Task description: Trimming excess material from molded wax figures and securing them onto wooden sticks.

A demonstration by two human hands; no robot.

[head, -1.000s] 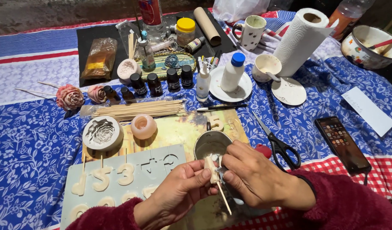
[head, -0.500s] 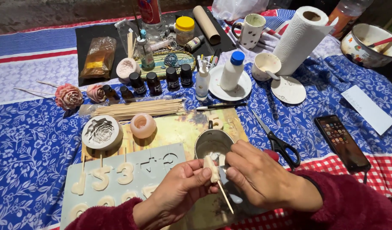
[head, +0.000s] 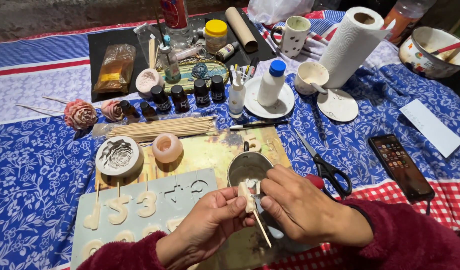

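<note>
My right hand [head: 300, 207] hides the lower part of the small metal pot [head: 247, 167], my left sleeve [head: 125, 255] covers the number mould's [head: 180, 187] near edge, and the top edge cuts off the red bottle [head: 175, 12].

Both hands meet just in front of the metal cup [head: 247, 167]. The left hand [head: 210, 222] pinches a pale wax piece on a stick [head: 249, 199]; the right hand [head: 295, 207] touches it. Scissors [head: 326, 167] lie right of the cup, a number mould [head: 140, 210] left.
</note>
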